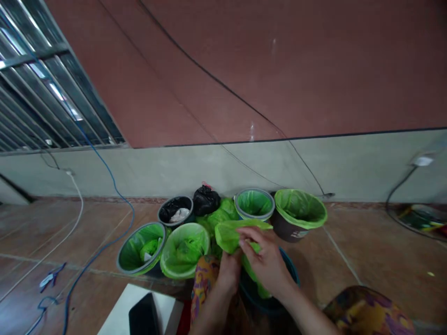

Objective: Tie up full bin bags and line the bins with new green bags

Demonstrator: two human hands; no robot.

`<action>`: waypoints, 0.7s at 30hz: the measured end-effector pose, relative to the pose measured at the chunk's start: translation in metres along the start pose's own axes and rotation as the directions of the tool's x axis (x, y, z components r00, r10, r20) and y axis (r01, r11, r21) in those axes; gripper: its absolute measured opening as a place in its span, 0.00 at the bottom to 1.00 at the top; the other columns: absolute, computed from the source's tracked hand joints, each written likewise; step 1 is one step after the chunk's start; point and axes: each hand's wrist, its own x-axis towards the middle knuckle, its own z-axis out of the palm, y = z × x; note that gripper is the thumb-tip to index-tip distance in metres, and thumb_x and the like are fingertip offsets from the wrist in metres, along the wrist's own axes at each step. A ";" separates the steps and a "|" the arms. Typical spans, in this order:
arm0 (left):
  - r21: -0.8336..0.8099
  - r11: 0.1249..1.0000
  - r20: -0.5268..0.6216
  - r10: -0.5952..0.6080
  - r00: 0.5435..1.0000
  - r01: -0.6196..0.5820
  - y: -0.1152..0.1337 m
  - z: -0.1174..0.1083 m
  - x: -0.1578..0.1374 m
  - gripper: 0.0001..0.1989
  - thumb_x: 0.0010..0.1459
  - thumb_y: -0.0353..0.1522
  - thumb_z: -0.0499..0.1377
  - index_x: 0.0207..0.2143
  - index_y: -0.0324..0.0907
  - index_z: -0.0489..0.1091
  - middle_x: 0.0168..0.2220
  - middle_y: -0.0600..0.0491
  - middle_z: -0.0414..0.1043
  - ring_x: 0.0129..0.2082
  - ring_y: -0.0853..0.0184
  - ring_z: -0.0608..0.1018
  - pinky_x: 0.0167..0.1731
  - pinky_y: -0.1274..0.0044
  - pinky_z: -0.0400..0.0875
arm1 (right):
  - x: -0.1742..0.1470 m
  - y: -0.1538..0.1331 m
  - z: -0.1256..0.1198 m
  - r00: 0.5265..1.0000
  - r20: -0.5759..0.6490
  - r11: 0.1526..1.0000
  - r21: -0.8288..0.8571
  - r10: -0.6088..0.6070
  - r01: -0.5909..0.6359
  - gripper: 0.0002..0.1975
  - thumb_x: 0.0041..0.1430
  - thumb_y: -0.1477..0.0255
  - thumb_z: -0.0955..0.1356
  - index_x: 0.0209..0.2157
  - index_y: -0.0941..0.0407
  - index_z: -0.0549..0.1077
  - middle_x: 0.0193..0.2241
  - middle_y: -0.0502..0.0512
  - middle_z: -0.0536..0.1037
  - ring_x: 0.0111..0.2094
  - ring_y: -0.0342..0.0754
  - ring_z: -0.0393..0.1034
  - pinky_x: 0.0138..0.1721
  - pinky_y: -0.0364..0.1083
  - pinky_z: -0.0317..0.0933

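Dark bin [284, 226], pale print [299, 234], unreadable

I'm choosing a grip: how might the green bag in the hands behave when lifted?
The green bag is probably floppy: its lower part droops beneath the hands. It is likely light for its size, since it looks like thin film.

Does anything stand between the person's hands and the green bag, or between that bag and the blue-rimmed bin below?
Nothing visible does. The left hand and right hand both hold the green bag, and its lower end hangs over the opening of the blue-rimmed bin. The right forearm hides part of that opening.
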 end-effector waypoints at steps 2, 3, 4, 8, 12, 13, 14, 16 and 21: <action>-0.210 0.978 -0.084 -0.025 0.996 0.007 0.004 -0.009 -0.012 0.25 0.57 0.38 0.52 0.56 0.41 0.65 0.53 0.45 0.73 0.54 0.56 0.75 0.54 0.65 0.70 | -0.014 0.017 -0.030 0.994 -0.110 0.997 -0.083 -0.001 -0.008 0.14 0.61 0.66 0.64 0.46 0.53 0.75 0.43 0.58 0.78 0.45 0.51 0.73 0.49 0.51 0.66; -0.304 0.953 -0.107 -0.043 0.993 0.008 0.007 -0.014 -0.018 0.26 0.54 0.38 0.54 0.55 0.41 0.67 0.52 0.45 0.74 0.53 0.55 0.75 0.53 0.65 0.71 | -0.020 0.030 -0.043 0.988 -0.152 0.992 -0.111 0.039 -0.056 0.15 0.60 0.65 0.64 0.46 0.54 0.75 0.44 0.59 0.78 0.45 0.51 0.73 0.49 0.52 0.67; -0.372 0.928 -0.109 -0.054 0.993 0.009 0.010 -0.017 -0.024 0.26 0.51 0.38 0.56 0.53 0.40 0.68 0.51 0.45 0.75 0.52 0.54 0.76 0.52 0.64 0.71 | -0.027 0.044 -0.054 0.981 -0.165 0.985 -0.122 0.100 -0.122 0.17 0.59 0.63 0.65 0.47 0.54 0.74 0.45 0.60 0.77 0.45 0.52 0.73 0.50 0.53 0.66; -0.470 0.883 -0.004 0.004 1.000 -0.005 0.021 -0.020 -0.040 0.25 0.44 0.36 0.60 0.47 0.38 0.73 0.48 0.44 0.77 0.51 0.53 0.77 0.52 0.63 0.70 | -0.048 0.082 -0.070 0.955 -0.128 0.963 0.028 0.269 -0.267 0.29 0.56 0.57 0.68 0.56 0.56 0.67 0.51 0.64 0.76 0.52 0.56 0.72 0.53 0.56 0.66; -0.507 0.862 0.121 0.056 0.991 0.013 0.035 -0.015 -0.054 0.26 0.38 0.30 0.64 0.44 0.38 0.75 0.44 0.46 0.79 0.50 0.54 0.77 0.54 0.64 0.68 | -0.044 0.067 -0.065 0.985 -0.108 0.988 0.092 0.135 -0.125 0.38 0.53 0.56 0.72 0.62 0.53 0.61 0.59 0.63 0.70 0.59 0.55 0.65 0.60 0.57 0.60; -0.498 0.867 0.152 0.063 0.986 0.021 0.038 -0.015 -0.058 0.26 0.37 0.28 0.64 0.44 0.38 0.76 0.43 0.47 0.80 0.49 0.54 0.78 0.53 0.64 0.68 | -0.040 0.059 -0.064 0.989 -0.115 0.992 0.094 0.089 -0.079 0.36 0.53 0.57 0.72 0.61 0.52 0.64 0.59 0.61 0.70 0.59 0.55 0.65 0.60 0.57 0.59; -0.483 0.875 0.179 0.069 0.981 0.027 0.040 -0.016 -0.062 0.25 0.37 0.27 0.64 0.43 0.38 0.76 0.42 0.47 0.80 0.47 0.55 0.78 0.52 0.65 0.69 | -0.035 0.051 -0.064 0.991 -0.125 0.995 0.097 0.047 -0.035 0.31 0.53 0.57 0.72 0.57 0.51 0.69 0.58 0.60 0.71 0.58 0.55 0.66 0.60 0.57 0.59; -0.438 0.899 0.208 0.073 0.975 0.026 0.041 -0.020 -0.067 0.23 0.37 0.25 0.64 0.41 0.38 0.77 0.41 0.48 0.80 0.44 0.57 0.78 0.49 0.68 0.70 | -0.026 0.038 -0.067 0.990 -0.139 0.988 0.156 0.013 0.008 0.21 0.54 0.56 0.71 0.45 0.53 0.78 0.52 0.59 0.76 0.54 0.55 0.70 0.58 0.56 0.61; -0.282 0.959 0.201 0.059 0.978 0.000 0.029 -0.048 -0.065 0.18 0.39 0.25 0.62 0.37 0.38 0.78 0.33 0.52 0.80 0.31 0.65 0.78 0.36 0.75 0.71 | -0.016 0.025 -0.092 0.915 -0.295 0.853 0.513 0.275 -0.091 0.21 0.49 0.51 0.73 0.31 0.57 0.79 0.25 0.53 0.80 0.28 0.51 0.75 0.33 0.50 0.71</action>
